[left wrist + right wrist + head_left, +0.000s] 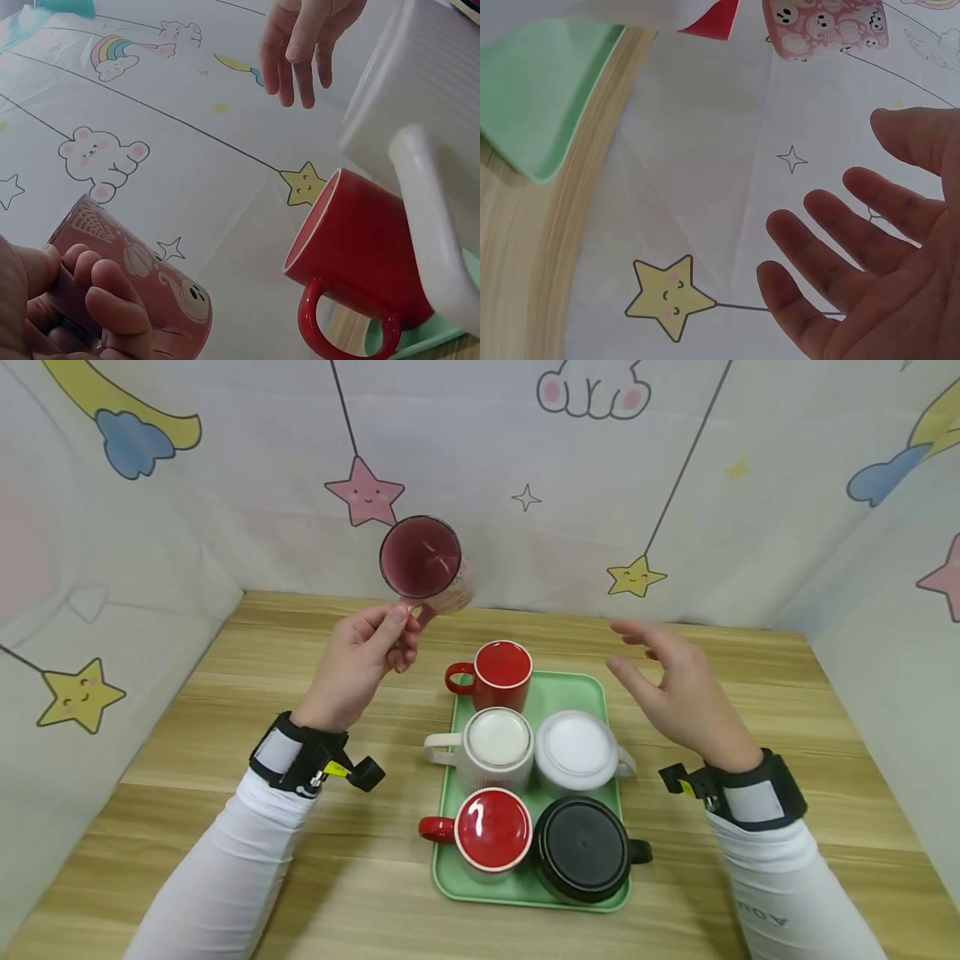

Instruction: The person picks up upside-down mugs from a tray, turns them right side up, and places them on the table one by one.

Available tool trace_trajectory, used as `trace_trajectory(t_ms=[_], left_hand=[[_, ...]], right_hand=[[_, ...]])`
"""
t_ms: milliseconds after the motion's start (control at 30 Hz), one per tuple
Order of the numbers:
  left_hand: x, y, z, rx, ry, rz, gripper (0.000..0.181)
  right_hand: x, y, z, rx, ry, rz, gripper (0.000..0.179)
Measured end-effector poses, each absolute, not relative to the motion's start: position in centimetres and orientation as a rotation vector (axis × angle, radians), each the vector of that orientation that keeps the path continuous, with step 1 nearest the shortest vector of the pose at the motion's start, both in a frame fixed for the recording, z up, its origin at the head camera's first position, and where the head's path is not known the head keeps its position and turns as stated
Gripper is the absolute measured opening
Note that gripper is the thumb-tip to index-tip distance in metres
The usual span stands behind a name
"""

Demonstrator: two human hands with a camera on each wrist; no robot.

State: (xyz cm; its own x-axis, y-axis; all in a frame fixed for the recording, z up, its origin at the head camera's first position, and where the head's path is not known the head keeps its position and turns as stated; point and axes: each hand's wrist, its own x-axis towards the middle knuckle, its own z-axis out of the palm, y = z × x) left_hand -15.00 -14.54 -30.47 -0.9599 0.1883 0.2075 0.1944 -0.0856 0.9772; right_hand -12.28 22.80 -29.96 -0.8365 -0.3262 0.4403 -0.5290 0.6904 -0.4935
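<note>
My left hand (367,652) pinches the handle of a pink mug (456,589), raised above the table behind the tray. Its mouth tilts toward me in the head view, and ghost and pumpkin pictures show on its side in the wrist views. My right hand (671,681) hovers right of the tray's far end, fingers spread and holding nothing. On the green tray (573,689) stand a red mug (504,672) at the back left, a ribbed white mug (497,747), another white mug (576,752), a red-topped mug (492,831) and a black mug (583,850).
The tray lies on a wood-grain table (375,868). Handles of the left-column mugs jut past its left edge, those of the right column past its right edge. A white cloth backdrop (480,452) with printed stars rises behind the table and at both sides.
</note>
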Motion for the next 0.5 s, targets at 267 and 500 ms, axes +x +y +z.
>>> trace_trajectory(t_ms=[267,500], left_hand=[[-15.7,-16.0,-31.6,-0.355,-2.162,-2.228,0.048],[-16.0,-17.1,-32.4,-0.291,-2.199,-2.168,0.049]], right_hand=[[-12.0,24.6,-30.6,0.712,-2.652,0.738,0.049],[-12.1,26.0,-31.6,0.717,-2.673,0.669,0.052]])
